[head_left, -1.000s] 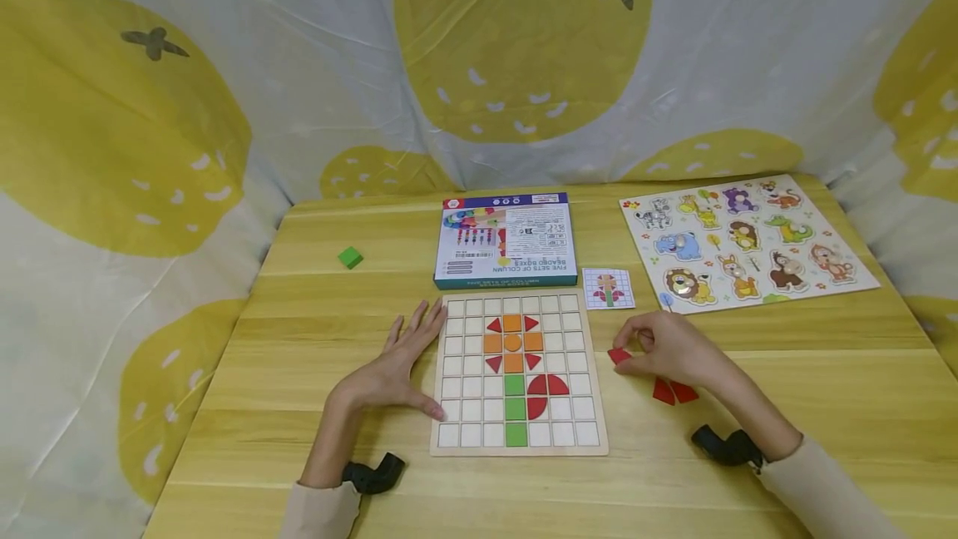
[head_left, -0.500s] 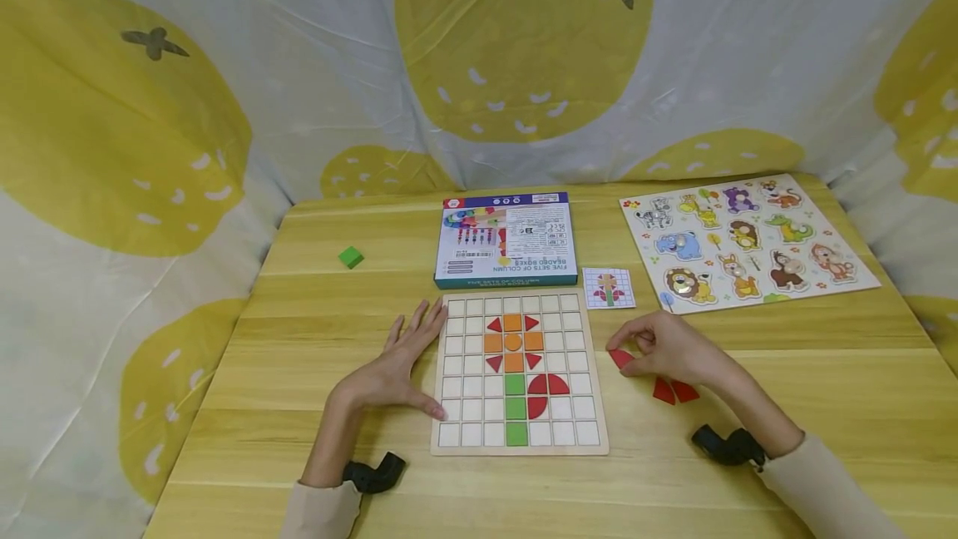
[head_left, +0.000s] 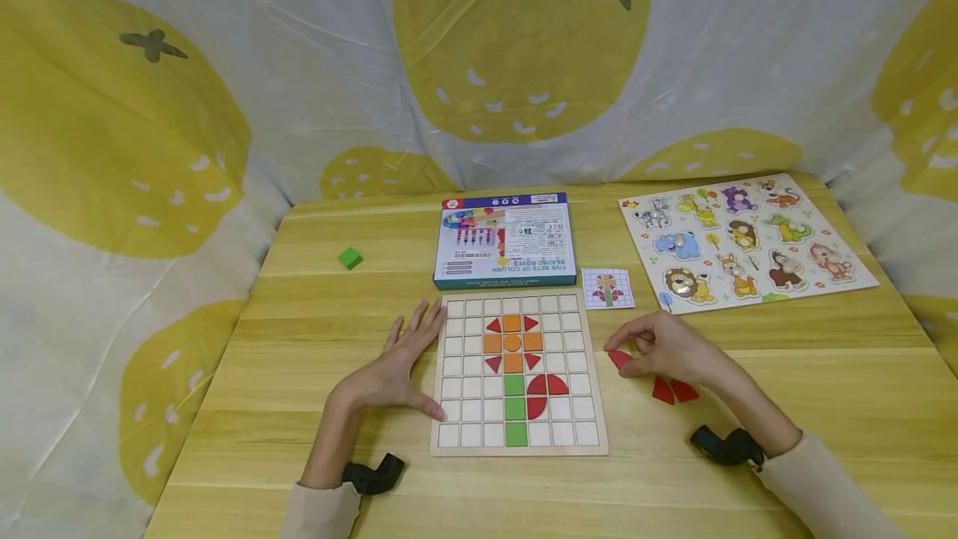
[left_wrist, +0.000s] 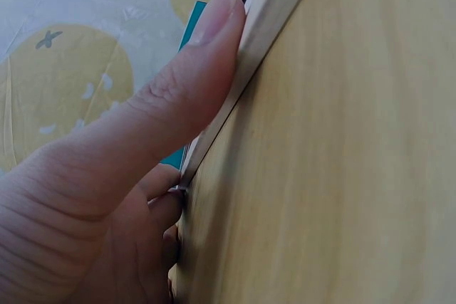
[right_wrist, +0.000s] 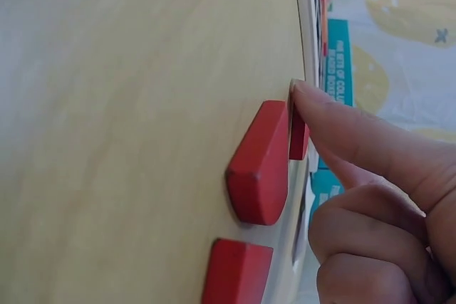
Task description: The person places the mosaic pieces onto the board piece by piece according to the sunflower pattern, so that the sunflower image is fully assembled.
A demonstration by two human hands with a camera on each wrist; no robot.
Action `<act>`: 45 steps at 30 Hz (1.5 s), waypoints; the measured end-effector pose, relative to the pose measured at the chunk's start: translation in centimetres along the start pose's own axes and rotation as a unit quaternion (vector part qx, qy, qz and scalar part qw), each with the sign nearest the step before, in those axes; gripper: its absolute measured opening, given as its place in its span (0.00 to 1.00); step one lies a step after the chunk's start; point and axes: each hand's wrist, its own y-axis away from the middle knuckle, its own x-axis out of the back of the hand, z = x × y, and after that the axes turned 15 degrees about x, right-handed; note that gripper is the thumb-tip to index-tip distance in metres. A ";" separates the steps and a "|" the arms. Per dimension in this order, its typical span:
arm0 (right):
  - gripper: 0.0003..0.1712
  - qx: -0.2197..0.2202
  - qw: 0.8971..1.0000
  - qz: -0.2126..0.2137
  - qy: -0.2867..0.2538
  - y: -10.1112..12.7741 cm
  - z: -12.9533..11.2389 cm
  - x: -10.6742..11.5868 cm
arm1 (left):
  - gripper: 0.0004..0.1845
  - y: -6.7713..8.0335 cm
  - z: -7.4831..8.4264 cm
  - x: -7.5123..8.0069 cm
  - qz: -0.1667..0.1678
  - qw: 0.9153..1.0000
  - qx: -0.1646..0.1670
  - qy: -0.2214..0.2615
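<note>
A wooden grid board [head_left: 471, 411] lies on the table, with an orange and red flower of flat tiles, a green tile [head_left: 516, 409] stem and red quarter-circle tiles [head_left: 557, 384] right of it. My left hand [head_left: 389, 368] rests along the board's left edge, fingers spread and thumb [left_wrist: 192, 69] against its side. To the right of the board, my right hand [head_left: 677, 348] pinches a red quarter-circle tile [head_left: 619, 358] between thumb and finger, close over the table. Two more red tiles [head_left: 663, 390] lie under that hand's wrist side; one red tile [right_wrist: 260, 169] shows large in the right wrist view.
A small pattern card [head_left: 609, 289] lies at the board's upper right corner. Behind the board is a bead-game box [head_left: 486, 277]. An animal peg puzzle [head_left: 718, 235] lies at the back right, a green block [head_left: 350, 257] at the back left. Patterned cloth [head_left: 329, 73] hangs behind the table.
The red tile in my right fingers has turned slightly, and its curved side shows more. My left hand has stayed in place on the board.
</note>
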 end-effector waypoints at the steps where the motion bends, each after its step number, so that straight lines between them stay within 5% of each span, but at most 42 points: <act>1: 0.14 -0.001 1.000 0.001 0.001 0.0 0.0 0.0 | 0.80 0.0 0.0 0.0 0.000 1.000 0.000 0.001; 21: 0.13 -0.034 0.999 0.021 0.005 0.2 0.2 -0.2 | 0.81 -0.1 -0.1 0.0 -0.001 1.000 -0.004 0.001; 30: 0.14 -0.013 0.999 0.044 0.022 -0.2 -0.8 -0.8 | 0.80 0.0 0.0 0.1 -0.002 1.000 -0.005 0.001; 39: 0.13 -0.014 0.999 0.037 -0.036 -2.8 -5.0 -6.1 | 0.80 0.1 -0.1 0.1 -0.001 1.000 -0.001 0.004; 45: 0.10 0.011 0.999 0.020 -0.026 -4.9 -7.3 -10.0 | 0.80 -0.1 -0.2 0.0 -0.001 1.000 -0.006 0.002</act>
